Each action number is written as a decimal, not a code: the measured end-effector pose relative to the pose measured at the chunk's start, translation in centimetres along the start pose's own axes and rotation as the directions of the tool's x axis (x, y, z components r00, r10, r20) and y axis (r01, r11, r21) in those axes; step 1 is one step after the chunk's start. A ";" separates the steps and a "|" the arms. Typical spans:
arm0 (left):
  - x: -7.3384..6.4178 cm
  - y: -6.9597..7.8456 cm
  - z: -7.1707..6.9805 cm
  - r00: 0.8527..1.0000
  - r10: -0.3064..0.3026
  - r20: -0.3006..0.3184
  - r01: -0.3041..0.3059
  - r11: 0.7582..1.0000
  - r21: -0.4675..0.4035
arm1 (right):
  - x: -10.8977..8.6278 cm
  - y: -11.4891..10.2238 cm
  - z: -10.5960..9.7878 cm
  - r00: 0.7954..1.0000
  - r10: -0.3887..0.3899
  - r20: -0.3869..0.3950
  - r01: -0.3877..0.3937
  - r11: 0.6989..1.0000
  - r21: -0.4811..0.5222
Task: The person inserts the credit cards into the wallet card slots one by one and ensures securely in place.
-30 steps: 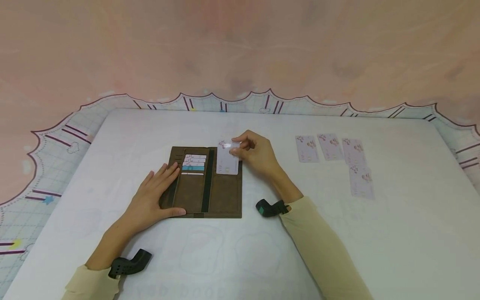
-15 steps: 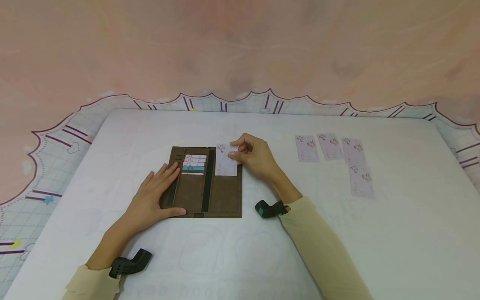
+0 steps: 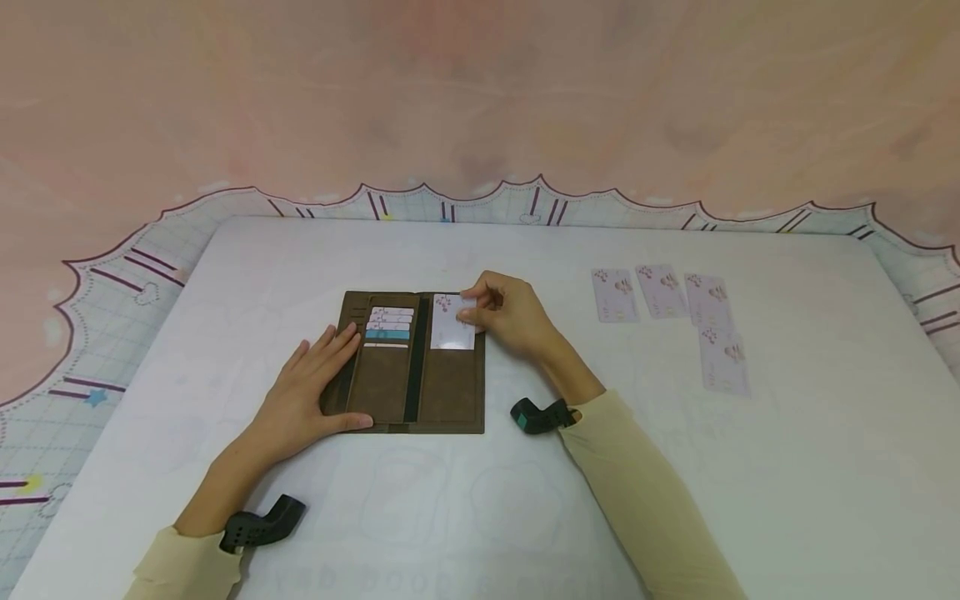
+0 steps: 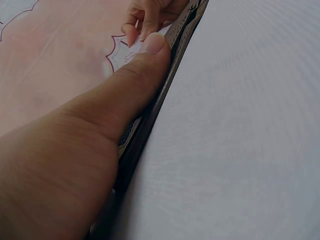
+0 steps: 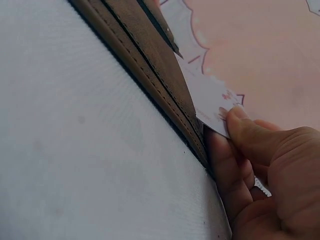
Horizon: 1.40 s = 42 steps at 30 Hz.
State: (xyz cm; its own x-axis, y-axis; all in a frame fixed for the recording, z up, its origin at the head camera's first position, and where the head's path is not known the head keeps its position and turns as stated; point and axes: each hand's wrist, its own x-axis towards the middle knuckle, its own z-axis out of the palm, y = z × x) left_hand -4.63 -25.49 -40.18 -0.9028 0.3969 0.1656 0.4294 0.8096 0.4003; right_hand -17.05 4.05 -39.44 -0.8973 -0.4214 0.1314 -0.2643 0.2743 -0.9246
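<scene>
A brown wallet [image 3: 450,392] lies unfolded on the white table, with a dark band down its middle. My left hand [image 3: 303,404] rests flat on its left part, fingers spread and thumb along the lower edge; the thumb shows large in the left wrist view. At the wallet's upper right, my right hand [image 3: 513,312] pinches a white card [image 3: 452,323] with a floral print between thumb and fingers. In the right wrist view the card [image 5: 202,95] is tilted over the brown leather, its lower edge at the wallet. Several cards [image 3: 389,322], one blue, sit in the left-hand slots.
To the right on the white table [image 3: 600,500] lie several similar cards [image 3: 615,296], two of them overlapping [image 3: 722,358]. A patterned cloth edge [image 3: 540,212] with a scalloped outline runs behind the table. Each wrist wears a black camera [image 3: 262,522].
The right hand has moved slightly down toward me with the card, whose top now lies about level with the wallet's upper edge. The left hand has stayed in place.
</scene>
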 end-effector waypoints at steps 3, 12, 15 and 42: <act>0.1 0.0 0.0 1.000 0.000 0.003 0.000 1.000 -0.003 | 0.0 0.0 -0.1 1.000 0.000 0.014 0.000 1.000 -0.014; 0.2 -0.1 0.0 1.000 0.000 0.004 0.000 1.000 -0.004 | 0.0 0.0 -0.1 0.999 0.006 0.033 -0.005 0.999 -0.049; 0.1 -0.1 0.0 1.000 0.000 0.003 0.000 1.000 -0.007 | 0.0 0.1 -0.1 0.999 0.011 0.040 -0.008 0.998 -0.067; 0.0 -0.1 0.1 1.000 0.004 -0.007 -0.004 1.000 -0.001 | 0.0 -0.2 -0.4 0.980 0.030 0.198 0.008 0.982 -0.189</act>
State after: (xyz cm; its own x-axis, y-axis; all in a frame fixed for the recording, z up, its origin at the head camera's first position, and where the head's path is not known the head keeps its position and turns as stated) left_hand -4.66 -25.46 -40.32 -0.9013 0.3968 0.1735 0.4327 0.8079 0.4001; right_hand -17.09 4.31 -39.09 -0.8168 -0.5762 0.0304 -0.3338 0.4290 -0.8394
